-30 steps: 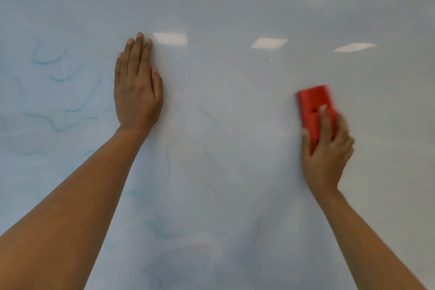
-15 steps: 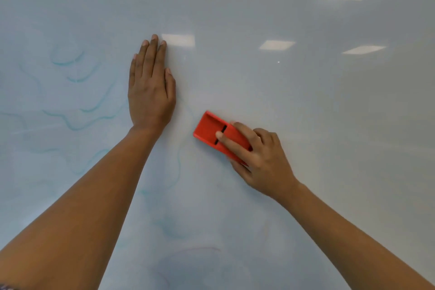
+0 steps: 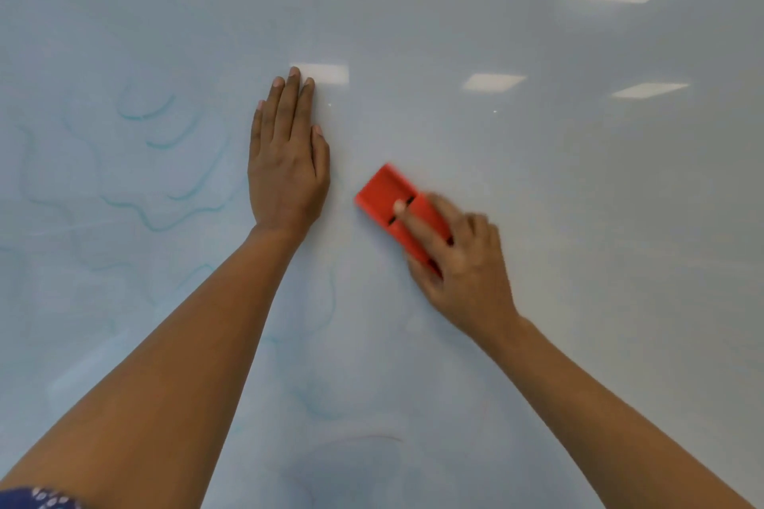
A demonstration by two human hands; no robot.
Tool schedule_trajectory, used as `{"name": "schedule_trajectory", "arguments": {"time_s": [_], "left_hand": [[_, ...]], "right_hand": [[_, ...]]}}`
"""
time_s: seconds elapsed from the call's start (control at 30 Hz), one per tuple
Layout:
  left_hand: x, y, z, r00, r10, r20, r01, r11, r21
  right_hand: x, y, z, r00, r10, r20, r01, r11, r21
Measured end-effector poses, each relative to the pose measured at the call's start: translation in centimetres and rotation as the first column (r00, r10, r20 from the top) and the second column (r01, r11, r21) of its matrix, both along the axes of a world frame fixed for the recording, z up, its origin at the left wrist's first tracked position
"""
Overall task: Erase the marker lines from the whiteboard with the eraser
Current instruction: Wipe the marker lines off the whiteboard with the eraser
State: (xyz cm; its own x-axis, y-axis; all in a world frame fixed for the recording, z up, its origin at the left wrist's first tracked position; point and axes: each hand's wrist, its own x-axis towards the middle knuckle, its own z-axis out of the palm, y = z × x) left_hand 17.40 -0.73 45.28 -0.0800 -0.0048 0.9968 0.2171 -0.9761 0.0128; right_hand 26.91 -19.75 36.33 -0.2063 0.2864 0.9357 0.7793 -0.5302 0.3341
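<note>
red eraser (image 3: 390, 198), teal marker lines (image 3: 165, 215), white whiteboard (image 3: 578, 219)

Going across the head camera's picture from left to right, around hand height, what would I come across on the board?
Teal marker lines → left hand, flat on the whiteboard → red eraser → right hand gripping the eraser → bare board with ceiling light reflections.
</note>
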Motion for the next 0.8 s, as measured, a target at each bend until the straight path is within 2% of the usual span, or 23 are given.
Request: {"name": "schedule_trajectory", "arguments": {"time_s": [0.07, 0.17, 0.23, 0.3, 0.33, 0.4, 0.47, 0.5, 0.57, 0.67, 0.73, 0.8], "left_hand": [[-0.1, -0.1, 0.0, 1.0, -0.002, -0.006, 0.002, 1.0, -0.003], [-0.3, -0.2, 0.1, 0.999, -0.011, -0.035, 0.011, 1.0, -0.015], [-0.6, -0.4, 0.2, 0.999, -0.01, -0.049, 0.009, 1.0, -0.022], [-0.9, -0.6, 0.1, 0.999, 0.003, -0.047, -0.004, 1.0, -0.022], [-1.1, -0.8, 0.0, 0.999, 0.011, -0.039, -0.012, 1.0, -0.02], [-1.3, -1.2, -0.7, 1.0, 0.01, -0.023, -0.01, 1.0, -0.013], [-1.1, -1.8, -1.9, 1.0, -0.004, -0.028, 0.004, 1.0, -0.003], [-1.0, -2.1, -2.6, 0.999, -0.011, -0.038, 0.011, 1.0, -0.002], [-0.6, -2.6, -3.9, 0.998, -0.022, -0.063, 0.022, 1.0, -0.008], [-0.2, -3.1, -5.3, 0.995, -0.027, -0.093, 0.025, 0.999, -0.022], [0.0, -3.3, -6.0, 0.993, -0.03, -0.118, 0.028, 0.999, -0.023], [0.0, -3.4, -6.6, 0.99, -0.028, -0.141, 0.025, 0.999, -0.022]], "right_hand": [[0.4, -0.8, -2.5, 0.997, 0.03, 0.068, -0.018, 0.985, -0.171], [1.3, -2.9, -4.4, 0.986, 0.01, 0.167, 0.056, 0.921, -0.386], [2.2, -4.3, -3.5, 0.981, -0.02, 0.195, 0.097, 0.914, -0.395], [2.9, -5.4, -1.5, 0.991, -0.078, 0.109, 0.1, 0.972, -0.213], [3.2, -5.8, -0.3, 0.995, -0.099, 0.01, 0.099, 0.993, -0.065], [3.3, -6.0, 2.0, 0.975, -0.065, -0.211, 0.11, 0.971, 0.21], [2.9, -5.2, 3.0, 0.949, 0.0, -0.317, 0.115, 0.932, 0.344], [2.5, -4.6, 2.7, 0.949, 0.002, -0.314, 0.113, 0.931, 0.348], [1.7, -3.1, 0.5, 0.974, -0.048, -0.221, 0.104, 0.963, 0.25], [1.0, -1.7, -6.3, 0.999, -0.04, -0.029, 0.04, 0.999, -0.023], [1.1, -1.8, -10.9, 0.997, -0.013, 0.075, 0.029, 0.978, -0.207], [1.5, -2.6, -14.3, 0.984, -0.027, 0.175, 0.09, 0.929, -0.358]]}}
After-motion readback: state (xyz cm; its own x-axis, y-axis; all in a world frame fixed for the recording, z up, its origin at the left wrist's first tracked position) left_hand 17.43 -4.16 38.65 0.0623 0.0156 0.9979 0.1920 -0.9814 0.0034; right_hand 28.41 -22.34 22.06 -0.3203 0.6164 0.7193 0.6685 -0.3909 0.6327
